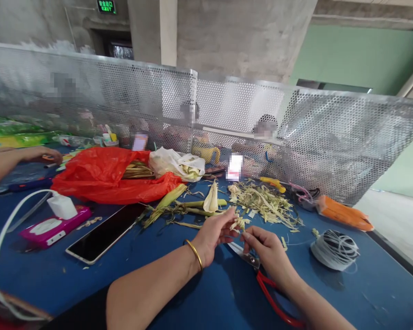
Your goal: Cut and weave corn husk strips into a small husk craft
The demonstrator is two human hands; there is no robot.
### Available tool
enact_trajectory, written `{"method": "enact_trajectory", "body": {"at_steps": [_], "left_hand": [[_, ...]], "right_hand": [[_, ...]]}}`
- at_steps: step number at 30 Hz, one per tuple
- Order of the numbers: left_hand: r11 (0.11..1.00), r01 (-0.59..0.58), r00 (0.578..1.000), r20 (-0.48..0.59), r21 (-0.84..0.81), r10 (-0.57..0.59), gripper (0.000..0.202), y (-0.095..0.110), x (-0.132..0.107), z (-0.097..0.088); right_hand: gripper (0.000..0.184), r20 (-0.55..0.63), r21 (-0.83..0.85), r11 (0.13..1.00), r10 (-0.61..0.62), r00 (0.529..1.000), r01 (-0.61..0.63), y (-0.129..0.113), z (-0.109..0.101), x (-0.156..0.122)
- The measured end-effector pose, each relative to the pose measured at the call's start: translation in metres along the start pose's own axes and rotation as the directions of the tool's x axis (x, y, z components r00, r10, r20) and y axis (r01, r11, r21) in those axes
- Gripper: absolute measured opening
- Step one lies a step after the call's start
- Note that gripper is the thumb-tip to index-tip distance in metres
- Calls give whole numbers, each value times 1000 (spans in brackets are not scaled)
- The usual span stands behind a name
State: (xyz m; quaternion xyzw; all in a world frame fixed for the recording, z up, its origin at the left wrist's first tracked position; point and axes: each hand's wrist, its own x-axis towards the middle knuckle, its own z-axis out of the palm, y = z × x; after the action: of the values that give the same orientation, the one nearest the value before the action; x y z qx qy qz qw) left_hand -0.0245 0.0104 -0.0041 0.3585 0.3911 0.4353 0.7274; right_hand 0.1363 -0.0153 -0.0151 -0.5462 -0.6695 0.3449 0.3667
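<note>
In the middle of the head view, my left hand [217, 233], with a gold bangle [194, 255] on its wrist, is closed on a small bundle of pale corn husk strips [240, 223]. The thumb and fingers of my right hand [266, 245] pinch the lower end of that bundle. Red-handled scissors [271, 298] are just below my right hand, their blades pointing up and left; whether the hand touches them I cannot tell. Behind my hands, a whole pale husk [211, 198] stands near green-yellow stalks [168, 201]. A heap of shredded husk [266, 204] lies to the right.
A spool of clear line [334, 250] and an orange packet [346, 214] are on the right. To the left are a dark phone [105, 236], a magenta power strip [57, 229] and a red plastic bag [99, 176]. Another person's hand [43, 156] is at far left. A perforated metal screen [227, 98] stands behind.
</note>
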Motion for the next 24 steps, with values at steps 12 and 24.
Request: {"method": "enact_trajectory", "body": {"at_steps": [12, 24], "left_hand": [[854, -328, 927, -35, 405, 372, 15, -18, -1, 12], [977, -34, 987, 162, 210, -1, 41, 21, 11, 28]], "right_hand": [[33, -79, -107, 993, -56, 995, 47, -7, 11, -21], [33, -83, 119, 993, -4, 997, 14, -3, -21, -9]]}}
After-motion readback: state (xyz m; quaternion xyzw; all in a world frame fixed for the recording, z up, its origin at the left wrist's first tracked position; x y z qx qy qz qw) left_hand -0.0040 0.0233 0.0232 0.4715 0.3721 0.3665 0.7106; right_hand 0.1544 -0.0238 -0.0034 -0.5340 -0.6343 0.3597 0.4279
